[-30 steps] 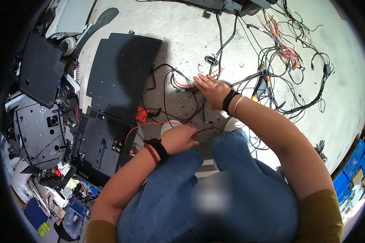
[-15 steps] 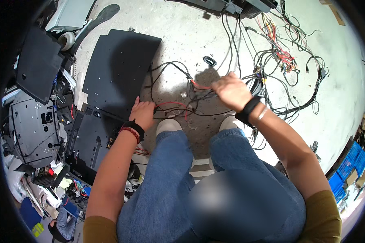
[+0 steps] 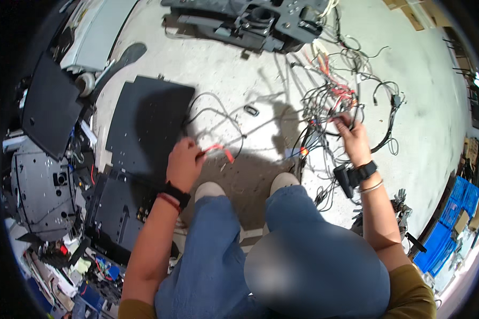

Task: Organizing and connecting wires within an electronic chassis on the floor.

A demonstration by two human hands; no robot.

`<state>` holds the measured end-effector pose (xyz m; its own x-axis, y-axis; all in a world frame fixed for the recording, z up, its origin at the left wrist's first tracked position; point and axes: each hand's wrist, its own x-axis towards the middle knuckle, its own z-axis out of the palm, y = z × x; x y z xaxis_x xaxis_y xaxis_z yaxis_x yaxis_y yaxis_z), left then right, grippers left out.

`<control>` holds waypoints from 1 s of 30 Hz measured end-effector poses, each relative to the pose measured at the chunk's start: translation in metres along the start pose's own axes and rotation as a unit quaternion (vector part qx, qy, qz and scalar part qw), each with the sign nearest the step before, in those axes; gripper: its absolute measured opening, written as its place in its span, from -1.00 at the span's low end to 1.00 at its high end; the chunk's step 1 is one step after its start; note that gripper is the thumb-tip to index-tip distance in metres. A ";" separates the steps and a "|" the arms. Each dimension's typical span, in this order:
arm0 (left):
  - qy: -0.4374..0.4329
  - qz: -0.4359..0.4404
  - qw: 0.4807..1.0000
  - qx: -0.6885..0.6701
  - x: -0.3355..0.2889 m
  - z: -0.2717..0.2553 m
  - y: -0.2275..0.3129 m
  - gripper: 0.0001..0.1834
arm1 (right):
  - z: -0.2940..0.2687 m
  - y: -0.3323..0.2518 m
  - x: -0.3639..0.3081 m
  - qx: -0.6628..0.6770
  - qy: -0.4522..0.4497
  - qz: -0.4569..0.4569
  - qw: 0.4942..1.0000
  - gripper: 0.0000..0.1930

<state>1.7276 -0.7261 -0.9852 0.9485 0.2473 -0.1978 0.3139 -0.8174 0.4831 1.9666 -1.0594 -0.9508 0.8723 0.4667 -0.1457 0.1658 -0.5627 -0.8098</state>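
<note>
My left hand point(image 3: 184, 166) is closed at the near right edge of a flat black panel point(image 3: 149, 119). Its fingers pinch a red cable point(image 3: 216, 147), whose thick red end juts out to the right. A thin black cable point(image 3: 213, 95) loops over the floor between the panel and that hand. Farther right, my right hand point(image 3: 354, 141) reaches into a tangle of black, red and grey wires point(image 3: 330, 95). Its fingers are closed on wires at the tangle's near side; exactly which strands is blurred. A black band with a dark box-shaped piece sits on the right wrist.
A large dark machine part point(image 3: 250, 24) stands at the far edge. On the floor lies a small black oval ring point(image 3: 251, 110). Several panels and parts point(image 3: 42, 181) crowd the left. Blue crates point(image 3: 442, 239) line the right, and a metal piece point(image 3: 402, 210) lies near my right forearm.
My right hand has gone from the middle to the wire tangle at the right, and cables near my feet have shifted that way. My left hand now pinches the red cable. The view has tilted farther ahead.
</note>
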 end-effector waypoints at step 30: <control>-0.052 -0.063 0.992 -0.096 -0.021 0.006 0.002 -0.75 | -0.236 0.183 0.117 0.046 0.364 0.095 0.925 -0.49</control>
<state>1.7078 -0.7359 -0.9855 0.8950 0.2787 -0.3484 0.4414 -0.6666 0.6007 2.2073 -1.2688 -0.9822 0.9658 -0.2379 0.1035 -0.0340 -0.5114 -0.8586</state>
